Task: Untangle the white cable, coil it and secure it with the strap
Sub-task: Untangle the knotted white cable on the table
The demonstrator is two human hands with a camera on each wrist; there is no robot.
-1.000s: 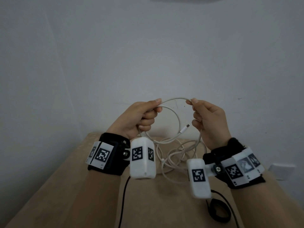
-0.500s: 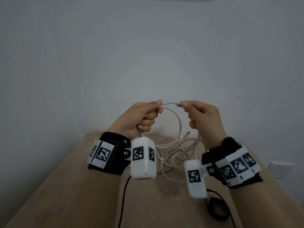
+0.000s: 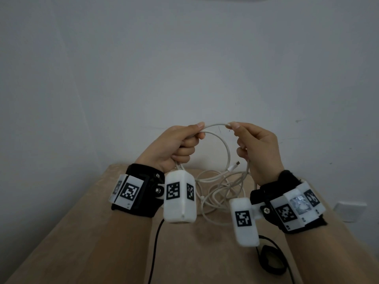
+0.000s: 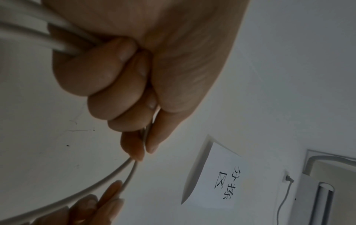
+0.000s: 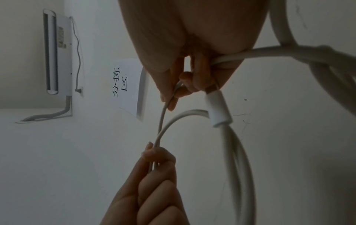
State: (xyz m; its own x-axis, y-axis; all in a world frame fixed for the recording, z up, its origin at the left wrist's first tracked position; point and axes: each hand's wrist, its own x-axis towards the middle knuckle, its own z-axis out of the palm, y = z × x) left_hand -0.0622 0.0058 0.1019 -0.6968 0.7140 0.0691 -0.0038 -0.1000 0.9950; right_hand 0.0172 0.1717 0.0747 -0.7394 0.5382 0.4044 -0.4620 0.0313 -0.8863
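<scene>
Both hands hold the white cable (image 3: 216, 125) up in front of the wall. My left hand (image 3: 180, 144) grips two strands in its curled fingers, seen close in the left wrist view as cable (image 4: 115, 172) leaving the fingertips. My right hand (image 3: 252, 144) pinches the top strand between thumb and forefinger, with cable (image 5: 163, 115) running from it. A loop hangs between the hands, and its plug end (image 3: 234, 166) dangles free. The rest of the cable lies in a tangle (image 3: 217, 193) on the tan table (image 3: 102, 232). A black strap (image 3: 271, 260) lies on the table under my right forearm.
A plain grey wall stands close behind the table. A white wall socket (image 3: 348, 211) is at the right. Thin black wires (image 3: 154, 240) run from the wrist cameras across the table. A paper sign (image 4: 217, 178) and a wall unit (image 5: 55, 51) show on the wall.
My right hand has slid left along the top strand toward my left hand, shortening the span between them. The left hand has stayed put.
</scene>
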